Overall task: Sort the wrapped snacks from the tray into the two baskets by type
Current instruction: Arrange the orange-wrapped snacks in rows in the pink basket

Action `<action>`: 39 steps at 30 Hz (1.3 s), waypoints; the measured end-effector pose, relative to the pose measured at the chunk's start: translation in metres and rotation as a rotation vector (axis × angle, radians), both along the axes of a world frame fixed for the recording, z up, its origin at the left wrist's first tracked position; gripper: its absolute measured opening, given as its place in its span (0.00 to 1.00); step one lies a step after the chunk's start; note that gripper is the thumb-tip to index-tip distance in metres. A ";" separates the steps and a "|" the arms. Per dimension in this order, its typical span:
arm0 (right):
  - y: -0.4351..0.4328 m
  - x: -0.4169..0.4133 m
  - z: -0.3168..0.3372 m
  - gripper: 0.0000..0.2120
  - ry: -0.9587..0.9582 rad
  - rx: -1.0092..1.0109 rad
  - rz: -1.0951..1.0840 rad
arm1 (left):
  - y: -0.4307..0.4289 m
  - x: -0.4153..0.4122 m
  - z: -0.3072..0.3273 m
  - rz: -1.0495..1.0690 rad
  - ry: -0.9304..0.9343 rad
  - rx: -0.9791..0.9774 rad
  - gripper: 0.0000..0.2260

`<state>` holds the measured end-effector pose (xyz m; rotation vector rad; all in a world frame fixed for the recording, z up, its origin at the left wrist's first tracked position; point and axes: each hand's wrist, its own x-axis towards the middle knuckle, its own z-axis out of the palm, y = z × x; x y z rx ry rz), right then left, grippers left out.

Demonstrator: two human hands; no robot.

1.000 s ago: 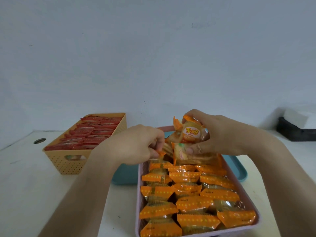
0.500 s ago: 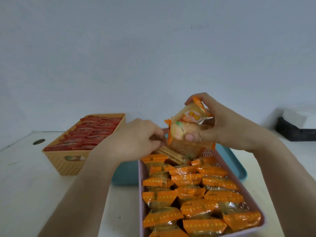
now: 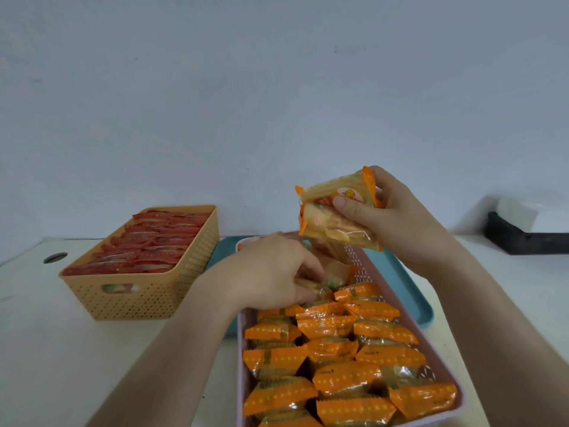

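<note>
My right hand [image 3: 397,217] holds a bunch of orange-wrapped snacks [image 3: 332,214] up above the far end of the pink basket [image 3: 443,359]. That basket is packed with several rows of the same orange-wrapped snacks [image 3: 338,359]. My left hand [image 3: 271,272] reaches down into the basket's far end, fingers closed around one orange-wrapped snack [image 3: 317,288] there. The yellow basket [image 3: 135,297] at the left holds several red-wrapped snacks [image 3: 147,245]. The teal tray [image 3: 409,291] lies under and behind the pink basket, mostly hidden.
The baskets stand on a white table [image 3: 46,349] against a pale wall. A round cable hole [image 3: 55,257] sits at the table's far left. A black bin with a white block [image 3: 523,232] stands at the far right.
My right hand has lifted its bunch of orange snacks higher and to the right. My left hand has stayed low at the basket's far end, now gripping a snack there.
</note>
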<state>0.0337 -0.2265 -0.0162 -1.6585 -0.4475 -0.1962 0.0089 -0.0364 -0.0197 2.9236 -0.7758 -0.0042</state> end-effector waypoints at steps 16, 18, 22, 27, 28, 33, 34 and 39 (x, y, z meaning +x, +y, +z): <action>0.006 -0.007 0.008 0.14 -0.285 -0.500 -0.202 | 0.049 -0.002 0.023 0.202 -0.010 -0.369 0.12; 0.014 -0.010 0.008 0.14 -0.321 -0.617 -0.123 | 0.052 -0.003 0.024 0.192 0.063 -0.276 0.16; 0.023 -0.012 0.004 0.14 -0.339 -0.683 -0.016 | 0.050 -0.007 0.028 0.159 0.074 -0.233 0.12; 0.020 -0.012 0.004 0.14 -0.293 -0.609 0.054 | 0.044 -0.010 0.031 0.115 -0.115 -0.484 0.13; 0.019 -0.012 0.004 0.14 -0.282 -0.604 0.067 | 0.042 -0.011 0.031 0.083 -0.062 -0.518 0.18; 0.017 -0.008 0.001 0.20 -0.157 -0.639 0.128 | 0.032 -0.010 0.025 0.056 0.028 -0.500 0.19; 0.015 -0.008 0.001 0.23 -0.096 -0.654 0.147 | 0.032 -0.008 0.025 0.086 -0.033 -0.485 0.14; 0.007 -0.008 0.006 0.21 -0.019 -0.608 0.186 | 0.043 -0.003 0.025 0.183 -0.175 -0.595 0.05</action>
